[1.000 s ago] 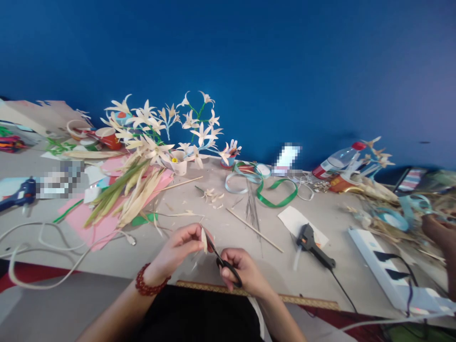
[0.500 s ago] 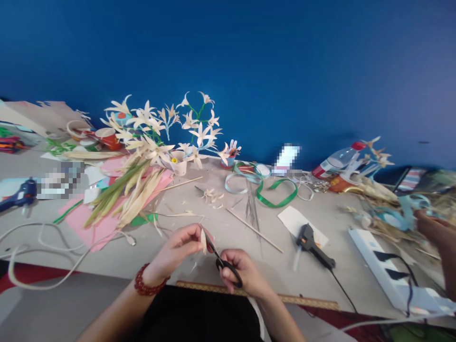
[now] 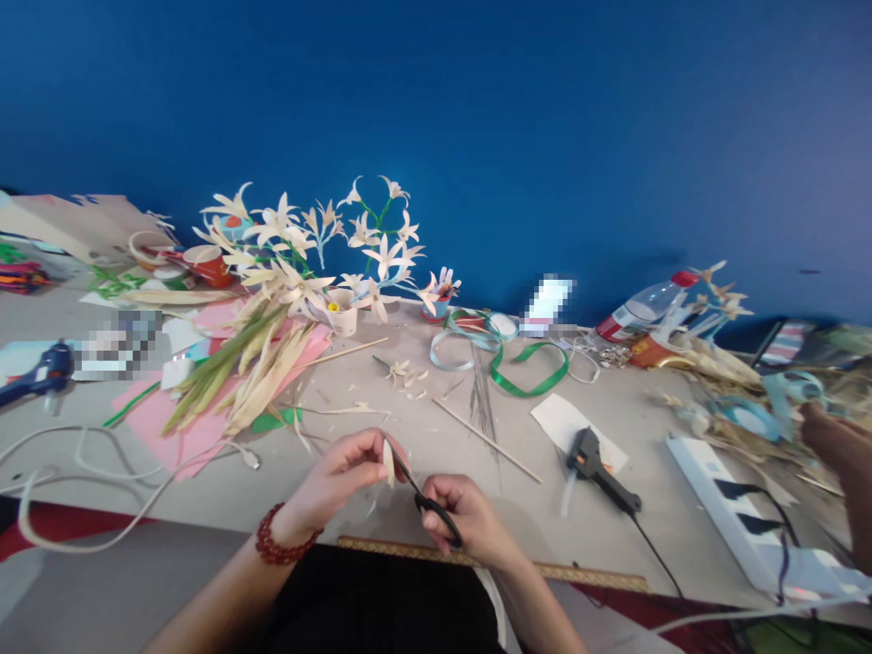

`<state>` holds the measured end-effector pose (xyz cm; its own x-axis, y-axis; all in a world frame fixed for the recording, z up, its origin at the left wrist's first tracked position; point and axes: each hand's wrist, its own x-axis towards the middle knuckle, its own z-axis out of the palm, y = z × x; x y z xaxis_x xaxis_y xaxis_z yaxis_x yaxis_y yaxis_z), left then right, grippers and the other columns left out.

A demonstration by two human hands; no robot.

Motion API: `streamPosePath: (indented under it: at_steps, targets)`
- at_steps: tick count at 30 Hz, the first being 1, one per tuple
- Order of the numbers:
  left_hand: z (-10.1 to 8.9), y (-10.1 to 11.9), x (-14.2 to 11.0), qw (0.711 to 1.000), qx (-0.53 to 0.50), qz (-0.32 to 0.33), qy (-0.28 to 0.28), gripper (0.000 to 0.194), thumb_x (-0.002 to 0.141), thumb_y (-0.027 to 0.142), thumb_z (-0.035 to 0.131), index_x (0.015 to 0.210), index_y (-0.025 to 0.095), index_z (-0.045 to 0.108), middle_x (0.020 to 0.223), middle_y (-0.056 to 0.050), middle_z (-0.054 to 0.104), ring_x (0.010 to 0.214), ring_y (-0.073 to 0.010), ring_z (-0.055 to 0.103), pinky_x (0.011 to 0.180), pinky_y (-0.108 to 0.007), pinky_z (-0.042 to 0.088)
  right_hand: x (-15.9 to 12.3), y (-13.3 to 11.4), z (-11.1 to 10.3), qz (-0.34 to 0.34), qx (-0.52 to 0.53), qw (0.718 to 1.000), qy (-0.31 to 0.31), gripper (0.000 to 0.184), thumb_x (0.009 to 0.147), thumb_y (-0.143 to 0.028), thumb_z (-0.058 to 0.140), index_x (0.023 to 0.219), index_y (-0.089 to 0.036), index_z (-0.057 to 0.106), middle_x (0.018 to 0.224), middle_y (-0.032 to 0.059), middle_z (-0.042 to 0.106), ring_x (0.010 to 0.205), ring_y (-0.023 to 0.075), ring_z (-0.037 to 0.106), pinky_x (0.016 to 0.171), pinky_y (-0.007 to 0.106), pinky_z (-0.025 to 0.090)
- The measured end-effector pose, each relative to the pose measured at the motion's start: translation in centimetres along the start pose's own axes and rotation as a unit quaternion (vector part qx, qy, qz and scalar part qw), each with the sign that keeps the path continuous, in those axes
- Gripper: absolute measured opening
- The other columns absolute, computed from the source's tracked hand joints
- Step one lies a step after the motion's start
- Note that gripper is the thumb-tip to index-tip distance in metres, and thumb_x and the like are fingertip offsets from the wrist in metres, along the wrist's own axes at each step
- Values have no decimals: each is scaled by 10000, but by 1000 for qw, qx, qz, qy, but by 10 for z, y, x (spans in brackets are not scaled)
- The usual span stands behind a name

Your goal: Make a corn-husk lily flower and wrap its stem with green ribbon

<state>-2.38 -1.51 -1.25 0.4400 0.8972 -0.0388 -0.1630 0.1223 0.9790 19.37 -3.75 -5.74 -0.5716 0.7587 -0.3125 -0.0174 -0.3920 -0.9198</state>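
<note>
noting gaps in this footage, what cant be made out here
All in the head view:
Pale strip: upper end, hidden by the left hand.
Scissors: whether they touch the strip, too small.
Bright panel: its content, blurred by pixelation.
Blue glue gun: handle end, cut by left edge.

Red beaded bracelet (image 3: 279,542); black garment (image 3: 381,604)

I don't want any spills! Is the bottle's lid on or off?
On. A red cap covers the top of the clear bottle, with no open mouth showing.
</note>
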Motion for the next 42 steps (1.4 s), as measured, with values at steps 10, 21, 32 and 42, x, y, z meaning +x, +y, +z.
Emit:
streamPosePath:
  at_steps: [10,21,32,42]
  targets:
    - [-7,2,0,1000,2,-18,1,117,860,247,593,778,166,571,843,-62,661,814,-194,595,807,-323,425,3,-11,-12,-30,-333,923,191,335,714,-439,754,668,-206,518,546,-41,574,486,111,495,464,208,287]
    - [-6,-2,2,997,-36,-37,54,97,843,217,632,815,172,550,712,-2,613,669,-133,569,697,-275,445,8,-17,-4,-46,-648,725,226,155,908,-307,559,962,-206,664,858,69,736,757,207,675,609,262,353]
    - [2,-6,7,997,-40,-35,57,159,880,281,605,996,175,583,734,-9,619,689,-140,559,710,-287,438,13,5,-13,-142,-611,729,273,205,929,-185,480,1012,-200,667,889,77,740,742,192,673,637,252,400]
    - [12,-17,14,974,-198,-106,-11,129,867,286,626,918,191,555,629,38,520,554,-95,470,698,-290,479,22,-36,3,-290,-311,886,185,142,917,-306,563,933,-199,654,870,56,675,669,136,590,601,235,465]
